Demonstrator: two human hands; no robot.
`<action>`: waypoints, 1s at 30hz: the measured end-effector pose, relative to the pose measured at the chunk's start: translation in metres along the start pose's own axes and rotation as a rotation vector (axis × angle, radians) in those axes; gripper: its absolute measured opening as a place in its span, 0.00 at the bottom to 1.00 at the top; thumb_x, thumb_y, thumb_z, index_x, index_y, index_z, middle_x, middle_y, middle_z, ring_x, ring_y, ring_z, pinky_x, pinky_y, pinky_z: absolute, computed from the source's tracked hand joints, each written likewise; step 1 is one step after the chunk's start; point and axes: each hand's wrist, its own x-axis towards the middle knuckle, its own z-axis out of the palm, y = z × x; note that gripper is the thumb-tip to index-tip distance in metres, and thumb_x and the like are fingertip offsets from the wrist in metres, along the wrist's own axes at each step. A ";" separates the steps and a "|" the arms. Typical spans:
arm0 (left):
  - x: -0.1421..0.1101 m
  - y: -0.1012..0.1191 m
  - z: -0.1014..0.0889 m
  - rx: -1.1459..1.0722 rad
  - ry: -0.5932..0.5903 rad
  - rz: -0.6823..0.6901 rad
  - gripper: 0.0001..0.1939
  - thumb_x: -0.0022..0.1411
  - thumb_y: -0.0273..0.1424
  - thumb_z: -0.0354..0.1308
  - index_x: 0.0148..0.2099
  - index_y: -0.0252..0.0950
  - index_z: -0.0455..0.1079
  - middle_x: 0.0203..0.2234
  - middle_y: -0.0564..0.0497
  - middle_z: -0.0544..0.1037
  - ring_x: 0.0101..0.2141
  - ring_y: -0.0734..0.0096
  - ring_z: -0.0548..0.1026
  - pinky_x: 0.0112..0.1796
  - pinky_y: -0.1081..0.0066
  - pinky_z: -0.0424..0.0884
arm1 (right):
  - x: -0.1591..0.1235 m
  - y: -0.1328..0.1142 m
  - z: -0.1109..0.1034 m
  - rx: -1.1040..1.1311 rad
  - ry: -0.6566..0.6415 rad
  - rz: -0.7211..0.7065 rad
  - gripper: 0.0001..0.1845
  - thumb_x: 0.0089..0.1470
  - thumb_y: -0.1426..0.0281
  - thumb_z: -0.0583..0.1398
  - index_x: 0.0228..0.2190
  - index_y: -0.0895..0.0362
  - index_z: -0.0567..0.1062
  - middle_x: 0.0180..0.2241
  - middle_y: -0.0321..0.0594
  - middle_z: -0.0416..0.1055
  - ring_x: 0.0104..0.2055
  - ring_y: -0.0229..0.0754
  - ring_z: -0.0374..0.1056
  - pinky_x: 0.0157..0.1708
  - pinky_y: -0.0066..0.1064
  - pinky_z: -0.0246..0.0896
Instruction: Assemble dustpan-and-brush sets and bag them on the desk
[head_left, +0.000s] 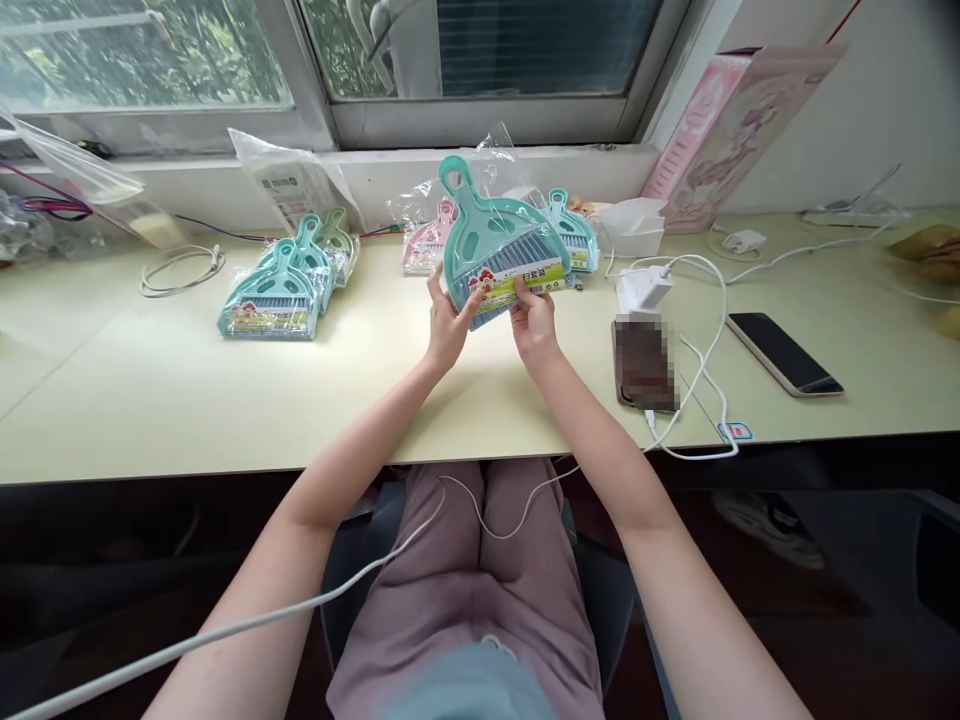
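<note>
I hold a teal mini dustpan-and-brush set [495,240] upright above the pale desk [187,400], its handle pointing up and a yellow-green label across its lower part. My left hand [448,325] grips its lower left edge and my right hand [534,322] grips the lower right edge by the label. A clear plastic bag [491,155] shows behind the set. More bagged sets lie on the desk: a teal pile [277,295] at the left, a pink one [426,245] and a teal one [574,235] just behind my hands.
A phone on a charging cable [645,365] lies right of my hands, a second phone [784,352] farther right, with a white charger [645,288] and a white box [630,225]. A pink carton [739,130] leans at the wall. A coiled cable [180,270] and plastic bags lie at the left.
</note>
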 end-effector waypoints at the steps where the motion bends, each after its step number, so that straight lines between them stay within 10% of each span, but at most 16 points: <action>1: -0.001 0.000 0.002 -0.013 0.014 -0.011 0.40 0.57 0.50 0.62 0.65 0.46 0.48 0.46 0.45 0.76 0.45 0.59 0.78 0.36 0.64 0.78 | 0.001 0.001 -0.001 -0.022 -0.012 0.012 0.15 0.54 0.71 0.64 0.45 0.53 0.76 0.45 0.36 0.77 0.55 0.42 0.71 0.54 0.34 0.71; 17: -0.004 -0.009 0.004 -0.104 -0.007 -0.046 0.45 0.55 0.47 0.65 0.65 0.46 0.42 0.50 0.42 0.74 0.38 0.61 0.80 0.27 0.68 0.79 | 0.014 -0.001 -0.012 -0.068 -0.180 0.122 0.13 0.56 0.70 0.61 0.44 0.52 0.74 0.45 0.34 0.78 0.53 0.41 0.72 0.53 0.37 0.69; 30: -0.008 -0.014 0.001 0.137 -0.059 0.019 0.44 0.58 0.41 0.63 0.68 0.44 0.41 0.37 0.50 0.80 0.25 0.68 0.77 0.26 0.69 0.74 | 0.013 0.001 -0.007 -0.037 -0.068 0.046 0.15 0.53 0.71 0.65 0.44 0.50 0.74 0.46 0.33 0.77 0.53 0.39 0.71 0.53 0.33 0.69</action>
